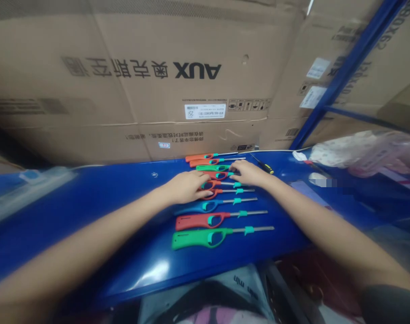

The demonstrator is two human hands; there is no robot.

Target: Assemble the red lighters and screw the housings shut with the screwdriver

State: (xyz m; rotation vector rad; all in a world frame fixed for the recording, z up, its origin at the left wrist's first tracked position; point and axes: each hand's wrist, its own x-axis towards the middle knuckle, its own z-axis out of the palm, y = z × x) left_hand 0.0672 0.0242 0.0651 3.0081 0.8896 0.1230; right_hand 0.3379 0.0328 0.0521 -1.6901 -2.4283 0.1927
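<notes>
A column of long-necked gas lighters lies on the blue table, all with their metal barrels pointing right. My left hand (188, 185) is over the handles of two orange lighters, its fingers and thumb curled around the upper one (218, 183). My right hand (247, 173) is bent over the neck of a red lighter (211, 175), fingertips pinched at its teal catch. Closer to me lie a blue lighter (194, 207), a red one (191, 221) and a green one (191, 239). Beyond my hands are another green lighter (205, 168) and two orange ones (200, 162).
A large cardboard box (140, 103) stands upright along the table's back edge. A yellow-and-black screwdriver (267, 168) lies beyond my right hand. Plastic-wrapped items (340, 150) are at the right, beside a blue metal post (326, 103). Clear plastic (25, 193) lies at the left.
</notes>
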